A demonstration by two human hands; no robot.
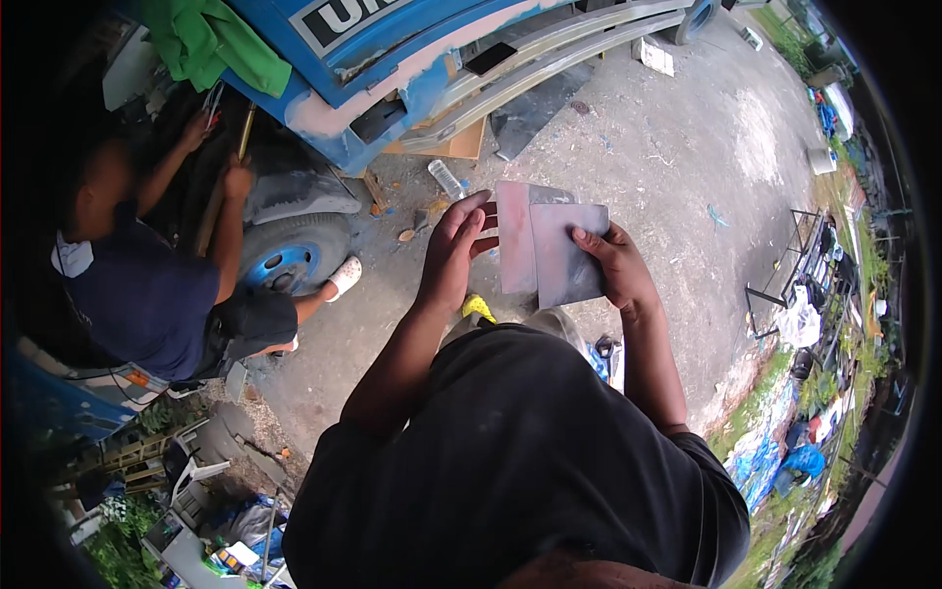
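My right hand (620, 263) pinches a flat grey rectangular sheet (564, 265), thumb on its face and fingers behind. A second sheet (515, 231), grey with pinkish smears, lies partly behind the first and shifted to the left. Whether they are sanding sheets or thin spreader plates I cannot tell. At the second sheet's left edge is my left hand (459, 245), its fingers apart and bent. Their tips reach that edge, and no thumb lies over the sheet's face. Both sheets are held up in front of my body, above the ground.
A blue truck body (353, 59) with pinkish patches and a bumper (549, 74) stands ahead. At left a co-worker (147, 285) sits by the wheel (285, 260), hands raised with tools. A plastic bottle (446, 179) lies on the ground. A metal frame (785, 265) and clutter line the right.
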